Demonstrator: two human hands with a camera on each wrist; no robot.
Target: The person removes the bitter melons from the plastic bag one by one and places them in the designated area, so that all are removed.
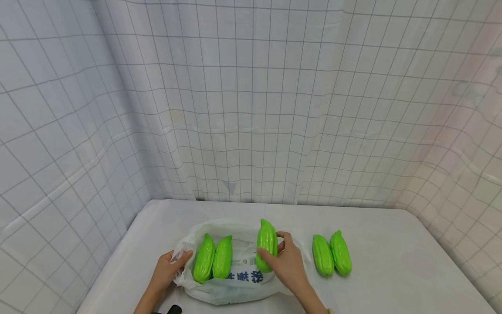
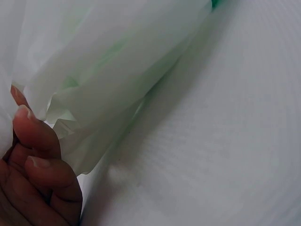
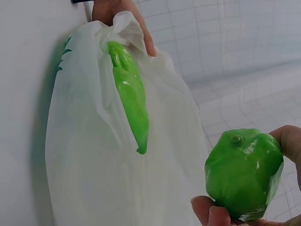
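A white plastic bag (image 1: pixel 243 295) with dark blue print lies spread open. My left hand (image 1: pixel 168 268) pinches its left edge, the thin plastic bunched between thumb and fingers; curled fingertips (image 2: pixel 40 136) show beside the bag in the left wrist view. Two glossy, ridged green bitter melons, a left one (image 1: pixel 204 259) and a right one (image 1: pixel 222 257), lie side by side in the bag's left part. Over the bag's right part, my right hand (image 1: pixel 288 261) grips another bitter melon (image 1: pixel 267 246) upright, thumb in front and fingers behind. Its rounded end (image 3: pixel 242 174) faces the right wrist camera.
To the right of the bag, two more bitter melons (image 1: pixel 323 256) (image 1: pixel 341 254) lie close together on the white table (image 1: pixel 392 261). Grid-patterned white curtains (image 1: pixel 251 109) stand behind and on both sides. A small black object (image 1: pixel 174 309) is near the left forearm.
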